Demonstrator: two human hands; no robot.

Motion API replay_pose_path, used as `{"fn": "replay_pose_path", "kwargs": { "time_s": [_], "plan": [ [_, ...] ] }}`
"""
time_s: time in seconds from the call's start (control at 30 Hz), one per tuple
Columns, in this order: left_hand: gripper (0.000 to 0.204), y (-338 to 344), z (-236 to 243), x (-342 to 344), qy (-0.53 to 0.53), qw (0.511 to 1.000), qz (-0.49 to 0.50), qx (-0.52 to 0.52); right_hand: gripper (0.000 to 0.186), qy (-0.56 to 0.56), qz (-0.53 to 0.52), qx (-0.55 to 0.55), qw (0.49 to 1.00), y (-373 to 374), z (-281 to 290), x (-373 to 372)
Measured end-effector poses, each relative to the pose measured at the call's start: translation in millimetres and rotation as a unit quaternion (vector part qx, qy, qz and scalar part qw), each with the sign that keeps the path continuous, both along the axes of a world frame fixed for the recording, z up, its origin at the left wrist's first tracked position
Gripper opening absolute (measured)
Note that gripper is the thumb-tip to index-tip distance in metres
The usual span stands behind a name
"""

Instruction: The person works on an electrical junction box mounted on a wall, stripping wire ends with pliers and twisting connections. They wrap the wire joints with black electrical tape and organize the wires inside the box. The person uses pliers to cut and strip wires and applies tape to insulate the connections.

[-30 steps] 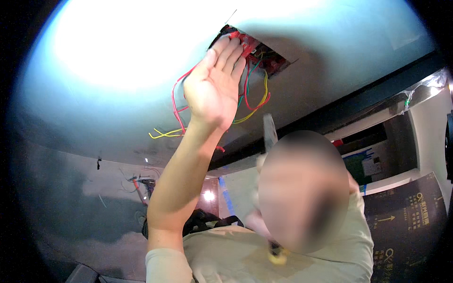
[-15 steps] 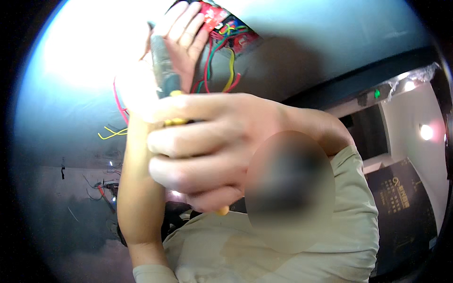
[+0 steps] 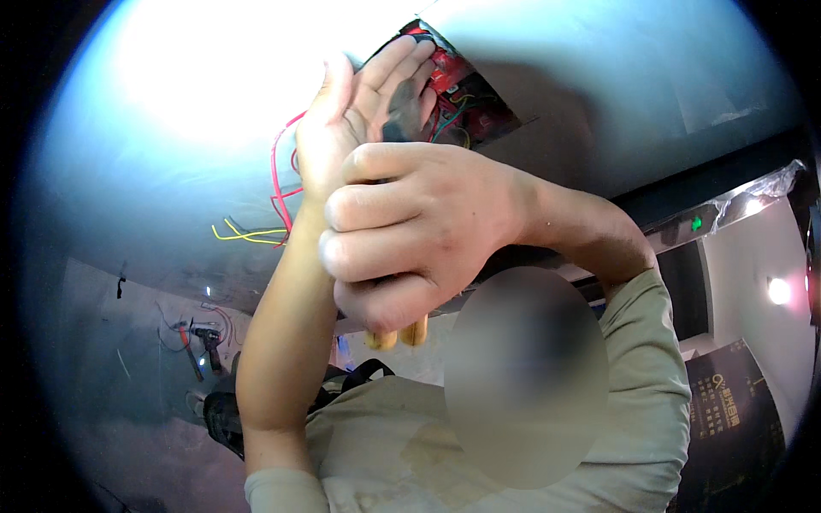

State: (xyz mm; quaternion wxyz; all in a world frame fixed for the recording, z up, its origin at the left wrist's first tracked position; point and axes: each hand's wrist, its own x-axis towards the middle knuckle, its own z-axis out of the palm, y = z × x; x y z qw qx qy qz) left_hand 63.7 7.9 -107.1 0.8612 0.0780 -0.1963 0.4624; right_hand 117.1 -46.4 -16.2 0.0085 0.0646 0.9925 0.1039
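Observation:
My left hand (image 3: 363, 98) is raised to a cut-out opening (image 3: 487, 98) in the pale panel overhead. Its palm shows, with the fingers stretched out and the thumb apart; the fingertips are at the opening's edge. My right hand (image 3: 419, 231) is closed around pliers with yellow handle ends (image 3: 414, 332). The dark head of the pliers lies in front of the left palm; its jaw tips are blurred. Red parts and several coloured wires (image 3: 449, 124) show inside the opening. Red wires (image 3: 275, 167) and yellow wire ends (image 3: 248, 233) hang beside my left forearm.
Lower left, a drill-like tool (image 3: 208, 339) and a red-handled tool (image 3: 186, 342) lie among loose wires. A dark bag (image 3: 224, 423) is near my left elbow. On the right are a ledge with crumpled clear film (image 3: 753, 192), a lit lamp (image 3: 778, 291) and a dark printed board (image 3: 735, 410).
Both hands have shifted right in the view. The pliers' head has swung right across the left palm, and the left thumb now stands clear of it. Fewer hanging wires show below the opening.

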Motion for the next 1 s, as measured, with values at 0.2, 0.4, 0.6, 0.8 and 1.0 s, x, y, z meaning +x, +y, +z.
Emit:
{"fn": "replay_pose_path", "kwargs": {
  "time_s": [0.2, 0.4, 0.6, 0.8, 1.0],
  "plan": [
    [0.091, 10, -6, 4, -0.041, 0.998, -0.036, 0.031, 0.021, 0.004, -0.003, 0.062, 0.998, -1, 4, -4],
    [0.085, 10, -10, 8, -0.052, 0.998, -0.041, 0.016, 0.023, 0.082, 0.022, 0.071, 0.994, -7, -8, 8],
    [0.076, 13, -21, 20, -0.02, 1.0, 0.006, -0.001, 0.027, 0.127, 0.045, 0.134, 0.982, -9, -21, 13],
    [0.09, 19, -26, 20, -0.135, 0.987, -0.048, 0.071, 0.031, 0.131, -0.062, 0.088, 0.986, -34, -18, 5],
    [0.096, 8, 6, 6, -0.057, 0.996, -0.052, 0.039, 0.03, 0.157, 0.032, 0.107, 0.981, -10, -15, 6]
  ]
}}
